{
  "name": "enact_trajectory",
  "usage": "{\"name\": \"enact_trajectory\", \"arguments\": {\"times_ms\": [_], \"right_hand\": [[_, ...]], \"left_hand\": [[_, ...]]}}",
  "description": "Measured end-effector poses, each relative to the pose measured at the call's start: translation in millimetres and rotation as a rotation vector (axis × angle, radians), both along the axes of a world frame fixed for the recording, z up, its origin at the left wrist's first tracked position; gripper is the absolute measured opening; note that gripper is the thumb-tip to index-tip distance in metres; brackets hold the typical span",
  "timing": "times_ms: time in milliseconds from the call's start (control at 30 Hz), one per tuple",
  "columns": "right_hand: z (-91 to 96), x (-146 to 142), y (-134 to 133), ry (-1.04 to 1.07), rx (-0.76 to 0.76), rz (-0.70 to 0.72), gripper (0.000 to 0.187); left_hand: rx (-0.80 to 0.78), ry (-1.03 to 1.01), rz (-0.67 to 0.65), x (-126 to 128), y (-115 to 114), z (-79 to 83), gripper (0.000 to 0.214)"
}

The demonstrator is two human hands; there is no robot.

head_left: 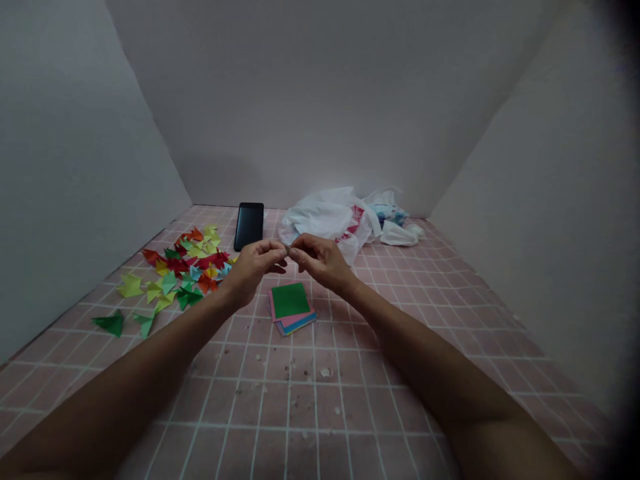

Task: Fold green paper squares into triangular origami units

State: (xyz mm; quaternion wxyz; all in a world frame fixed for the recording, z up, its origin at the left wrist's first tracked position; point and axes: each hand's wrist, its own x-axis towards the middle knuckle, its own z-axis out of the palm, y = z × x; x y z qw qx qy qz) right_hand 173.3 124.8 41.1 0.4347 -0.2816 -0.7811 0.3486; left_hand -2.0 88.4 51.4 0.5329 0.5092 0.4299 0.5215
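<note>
My left hand point(251, 268) and my right hand point(320, 261) meet in front of me above the pink tiled floor point(310, 400). Both pinch, fingertip to fingertip, a tiny piece that is too small to name. Just below the hands lies a small stack of coloured paper squares point(291, 307) with a green sheet on top. To the left of my left hand a heap of folded paper pieces point(180, 270) in red, green, yellow and orange spreads over the tiles.
A black phone point(249, 225) lies flat near the back wall. White plastic bags point(345, 220) are bunched at the back right. Plain walls close in the left, back and right sides. Small crumbs dot the tiles near me.
</note>
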Motion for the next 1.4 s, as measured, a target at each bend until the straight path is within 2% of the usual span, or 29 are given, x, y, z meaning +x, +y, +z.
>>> {"name": "enact_trajectory", "arguments": {"times_ms": [167, 400, 567, 867, 1167, 1267, 1400], "right_hand": [[3.6, 1.2, -1.0, -0.061, -0.118, 0.032, 0.031], [6.2, 2.1, 2.2, 0.025, -0.263, 0.088, 0.021], [5.1, 2.2, 4.2, 0.043, -0.293, 0.101, 0.027], [7.2, 1.7, 3.4, 0.033, -0.352, 0.098, 0.010], [11.6, 0.0, -0.4, -0.015, -0.432, 0.051, 0.007], [9.8, -0.7, -0.2, -0.021, -0.370, 0.011, 0.008], [4.4, -2.6, -0.4, -0.095, -0.100, -0.058, 0.013]], "left_hand": [[0.082, 0.127, 0.049, 1.2, -1.9, 2.6, 0.023], [0.154, 0.168, 0.016, -1.9, 2.2, 0.2, 0.017], [0.194, 0.222, 0.020, -4.6, 3.5, -0.2, 0.013], [0.299, 0.373, -0.025, -12.0, 8.8, -4.8, 0.009], [0.390, 0.398, -0.134, -16.2, 9.0, -0.1, 0.007], [0.350, 0.337, -0.165, -17.7, 9.3, -0.4, 0.008], [0.131, 0.155, -0.148, -13.7, 10.1, -6.1, 0.021]]}}
